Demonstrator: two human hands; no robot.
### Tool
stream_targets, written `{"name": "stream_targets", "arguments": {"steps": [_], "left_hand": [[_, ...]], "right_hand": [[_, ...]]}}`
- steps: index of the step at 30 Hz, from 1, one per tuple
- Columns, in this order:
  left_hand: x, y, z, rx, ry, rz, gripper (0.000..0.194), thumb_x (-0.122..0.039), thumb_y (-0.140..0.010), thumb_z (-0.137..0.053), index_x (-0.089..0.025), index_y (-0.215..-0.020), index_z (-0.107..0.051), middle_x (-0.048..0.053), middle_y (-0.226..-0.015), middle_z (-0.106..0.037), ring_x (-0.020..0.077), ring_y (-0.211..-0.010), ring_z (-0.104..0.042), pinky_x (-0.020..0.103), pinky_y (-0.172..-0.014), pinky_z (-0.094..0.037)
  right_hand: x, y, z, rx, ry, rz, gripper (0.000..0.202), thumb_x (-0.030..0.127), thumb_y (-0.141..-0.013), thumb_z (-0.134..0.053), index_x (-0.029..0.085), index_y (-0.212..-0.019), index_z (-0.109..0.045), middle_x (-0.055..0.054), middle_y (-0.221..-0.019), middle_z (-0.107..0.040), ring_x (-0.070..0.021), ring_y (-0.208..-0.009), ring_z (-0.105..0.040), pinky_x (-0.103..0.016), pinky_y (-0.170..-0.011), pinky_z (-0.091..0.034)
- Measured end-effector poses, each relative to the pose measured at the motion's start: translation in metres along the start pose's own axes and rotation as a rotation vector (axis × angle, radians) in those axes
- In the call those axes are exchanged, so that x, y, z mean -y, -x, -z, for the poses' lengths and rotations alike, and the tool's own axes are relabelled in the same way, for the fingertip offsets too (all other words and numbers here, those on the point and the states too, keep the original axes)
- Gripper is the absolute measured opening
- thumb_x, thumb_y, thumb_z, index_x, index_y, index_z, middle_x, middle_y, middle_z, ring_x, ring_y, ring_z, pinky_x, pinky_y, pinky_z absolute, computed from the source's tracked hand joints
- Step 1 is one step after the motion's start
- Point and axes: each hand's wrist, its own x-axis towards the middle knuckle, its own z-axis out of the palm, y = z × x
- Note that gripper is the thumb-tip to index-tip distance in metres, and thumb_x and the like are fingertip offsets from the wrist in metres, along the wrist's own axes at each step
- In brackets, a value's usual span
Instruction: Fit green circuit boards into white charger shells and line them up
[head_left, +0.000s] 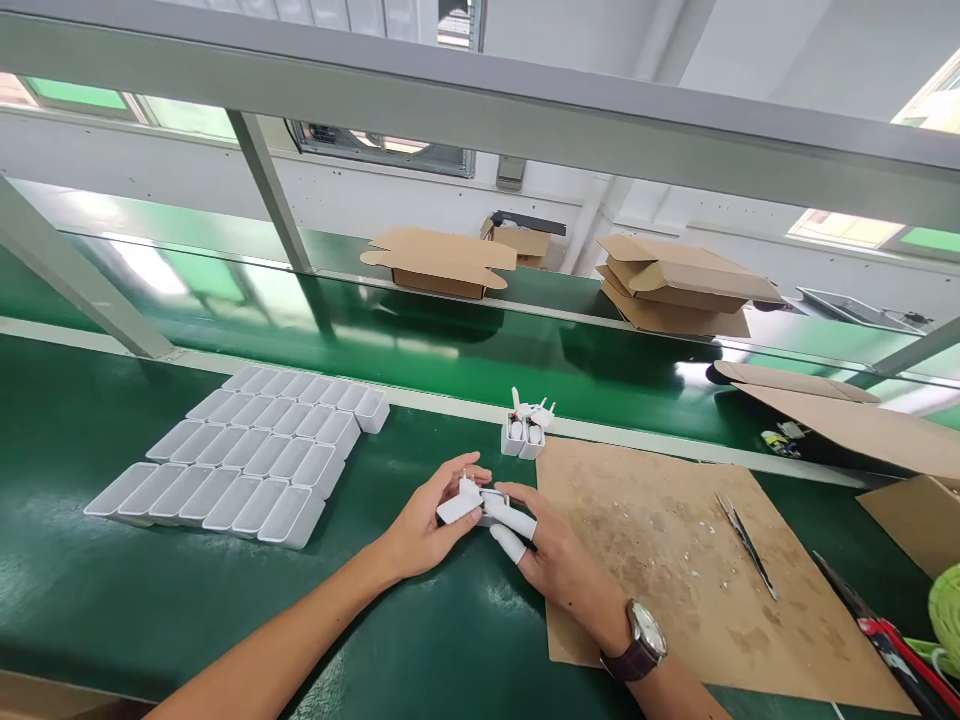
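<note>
At the middle of the bench my left hand (426, 525) grips a white plug piece (459, 506) with small prongs on top. My right hand (561, 556) wears white finger cots on two digits and a wristwatch. Its fingers are closed on a small white plastic case (493, 497), right against the plug piece. The fingers partly hide the inside of the case. Just beyond the hands stand two white cases (513, 446) side by side, with white plug pieces (534, 410) sticking up from them.
Rows of open white cases (285, 515) lie to the left on the green bench (382, 640). A stained cardboard sheet (637, 540) lies to the right, bearing tweezers (748, 545). Red-and-black handled tools (892, 640) sit at far right. Flattened cartons (675, 280) rest behind.
</note>
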Motion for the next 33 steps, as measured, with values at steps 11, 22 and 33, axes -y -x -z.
{"name": "stream_targets", "arguments": {"steps": [11, 22, 33], "left_hand": [[-0.0079, 0.0028, 0.0015, 0.010, -0.027, -0.010, 0.069, -0.032, -0.096, -0.068, -0.030, -0.155, -0.031, 0.013, -0.148, -0.059, 0.0264, -0.128, -0.061, 0.046, -0.109, -0.048], [-0.0034, 0.0035, -0.0033, -0.086, -0.078, -0.100, 0.087, -0.034, -0.088, -0.081, -0.030, -0.157, -0.027, 0.012, -0.141, -0.062, 0.0266, -0.129, -0.059, 0.048, -0.116, -0.042], [0.0010, 0.0019, -0.0046, -0.107, -0.251, -0.141, 0.062, -0.021, -0.092, -0.067, -0.028, -0.148, -0.039, 0.004, -0.110, -0.067, 0.0218, -0.110, -0.068, 0.037, -0.092, -0.058]], "right_hand": [[0.0014, 0.0007, 0.0009, -0.116, -0.035, 0.007, 0.051, 0.009, -0.100, -0.056, 0.029, -0.147, -0.053, -0.011, -0.129, -0.065, -0.0247, -0.113, -0.069, -0.039, -0.092, -0.064], [-0.0006, 0.0009, 0.0016, -0.090, -0.033, 0.042, 0.044, 0.004, -0.097, -0.054, 0.025, -0.135, -0.060, -0.013, -0.129, -0.064, -0.0257, -0.114, -0.068, -0.041, -0.093, -0.064], [0.0010, 0.0012, -0.0051, 0.001, 0.003, -0.065, 0.052, 0.013, -0.101, -0.050, 0.030, -0.150, -0.046, -0.011, -0.127, -0.065, -0.0267, -0.109, -0.069, -0.043, -0.091, -0.064]]}}
